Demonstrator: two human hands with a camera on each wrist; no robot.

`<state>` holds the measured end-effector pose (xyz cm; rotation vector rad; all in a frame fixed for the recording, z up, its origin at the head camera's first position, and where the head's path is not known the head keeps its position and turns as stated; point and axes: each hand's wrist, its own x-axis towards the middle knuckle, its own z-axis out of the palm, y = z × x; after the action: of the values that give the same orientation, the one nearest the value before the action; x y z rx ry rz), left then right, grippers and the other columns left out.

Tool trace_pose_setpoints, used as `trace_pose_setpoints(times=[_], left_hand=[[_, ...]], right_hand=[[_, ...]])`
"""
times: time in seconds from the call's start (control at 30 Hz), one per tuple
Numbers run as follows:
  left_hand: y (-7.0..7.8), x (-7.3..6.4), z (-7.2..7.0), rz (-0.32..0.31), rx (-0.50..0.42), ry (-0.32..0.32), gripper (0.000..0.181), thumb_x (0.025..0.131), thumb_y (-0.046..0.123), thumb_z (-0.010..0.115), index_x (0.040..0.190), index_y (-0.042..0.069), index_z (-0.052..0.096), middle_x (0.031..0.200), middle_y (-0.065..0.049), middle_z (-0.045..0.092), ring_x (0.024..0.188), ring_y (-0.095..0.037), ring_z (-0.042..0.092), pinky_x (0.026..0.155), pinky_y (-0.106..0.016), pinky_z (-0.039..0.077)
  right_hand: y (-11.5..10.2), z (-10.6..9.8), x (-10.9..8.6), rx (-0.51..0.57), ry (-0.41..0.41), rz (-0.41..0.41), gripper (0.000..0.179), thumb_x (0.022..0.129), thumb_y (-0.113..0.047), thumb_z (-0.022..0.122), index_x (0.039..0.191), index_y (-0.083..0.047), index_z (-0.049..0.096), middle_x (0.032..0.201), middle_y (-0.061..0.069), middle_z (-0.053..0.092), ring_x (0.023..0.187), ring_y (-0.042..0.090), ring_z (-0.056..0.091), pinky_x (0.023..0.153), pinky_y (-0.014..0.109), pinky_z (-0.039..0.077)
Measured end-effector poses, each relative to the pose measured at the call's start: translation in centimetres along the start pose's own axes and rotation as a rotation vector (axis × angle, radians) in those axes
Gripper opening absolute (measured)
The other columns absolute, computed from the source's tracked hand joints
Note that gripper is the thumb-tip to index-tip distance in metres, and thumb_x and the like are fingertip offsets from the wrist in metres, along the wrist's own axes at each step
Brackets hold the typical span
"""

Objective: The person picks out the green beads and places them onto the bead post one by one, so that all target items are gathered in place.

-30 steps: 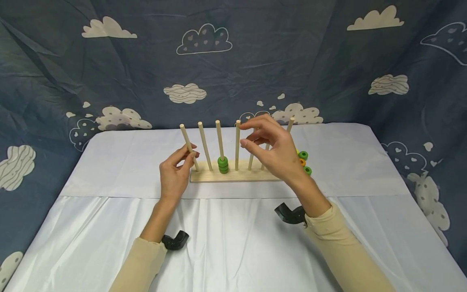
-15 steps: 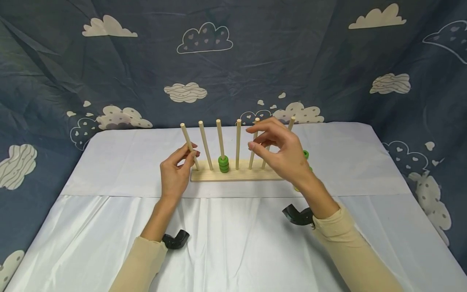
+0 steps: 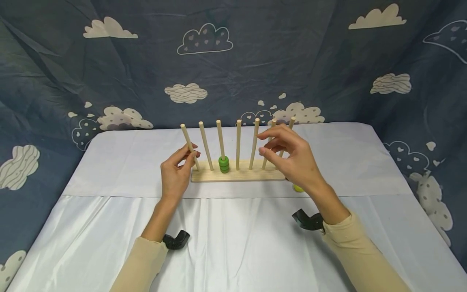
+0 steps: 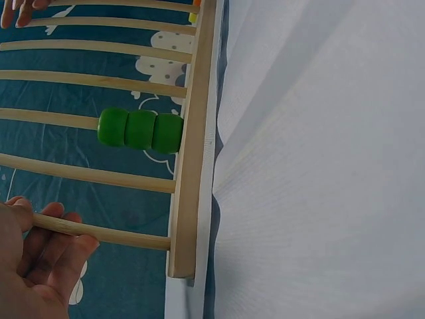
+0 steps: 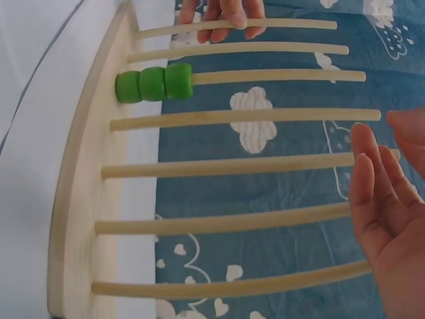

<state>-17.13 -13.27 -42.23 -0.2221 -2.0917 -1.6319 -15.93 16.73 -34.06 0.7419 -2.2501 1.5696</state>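
A wooden peg rack (image 3: 237, 175) stands on the white table with several upright pegs. Three green beads (image 3: 224, 165) are stacked at the foot of the third peg from the left. My left hand (image 3: 176, 173) pinches the leftmost peg (image 4: 99, 232) between thumb and fingers. Over the right part of the rack, my right hand (image 3: 293, 156) hovers with thumb and fingers apart and nothing between them, near the tops of the pegs. It hides part of the rightmost pegs in the head view.
A yellow bead (image 3: 298, 188) lies on the table below my right wrist, partly hidden by it. Behind the table (image 3: 233, 243) hangs a dark blue cloth (image 3: 255, 52) printed with clouds. Each wrist carries a black camera mount (image 3: 176, 239).
My right hand has moved to the right, from near the middle peg toward the right-hand pegs, and slightly down. My left hand keeps its grip on the leftmost peg.
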Motion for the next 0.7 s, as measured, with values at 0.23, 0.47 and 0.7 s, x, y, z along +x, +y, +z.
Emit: trace_pose_setpoints(times=[0.23,0.47,0.7], left_hand=[[0.0,0.0,0.0,0.008,0.002,-0.001,0.021,0.100,0.008,0.070,0.119,0.001,0.076,0.102,-0.019,0.078,0.093,-0.013,0.074,0.079,-0.020,0.066],[-0.2,-0.2,-0.1,0.002,-0.009,-0.002,0.022,0.099,0.006,0.070,0.121,0.003,0.076,0.102,-0.020,0.078,0.093,-0.012,0.074,0.079,-0.017,0.065],[0.0,-0.1,0.0,0.009,0.000,-0.001,0.022,0.100,0.008,0.070,0.120,0.003,0.076,0.101,-0.020,0.078,0.093,-0.012,0.074,0.079,-0.017,0.065]], right_hand=[[0.5,-0.9,-0.6,0.007,-0.001,0.004,0.030,0.088,0.008,0.078,0.116,-0.001,0.072,0.111,-0.006,0.066,0.085,0.007,0.069,0.081,0.015,0.062],[1.1,-1.6,-1.1,-0.028,-0.001,0.022,0.031,0.088,0.007,0.077,0.118,-0.002,0.072,0.112,0.012,0.067,0.087,0.006,0.069,0.083,0.014,0.062],[1.7,-2.1,-1.6,-0.046,0.024,0.062,0.031,0.089,0.007,0.077,0.118,-0.002,0.072,0.107,-0.006,0.066,0.086,0.006,0.069,0.082,0.012,0.061]])
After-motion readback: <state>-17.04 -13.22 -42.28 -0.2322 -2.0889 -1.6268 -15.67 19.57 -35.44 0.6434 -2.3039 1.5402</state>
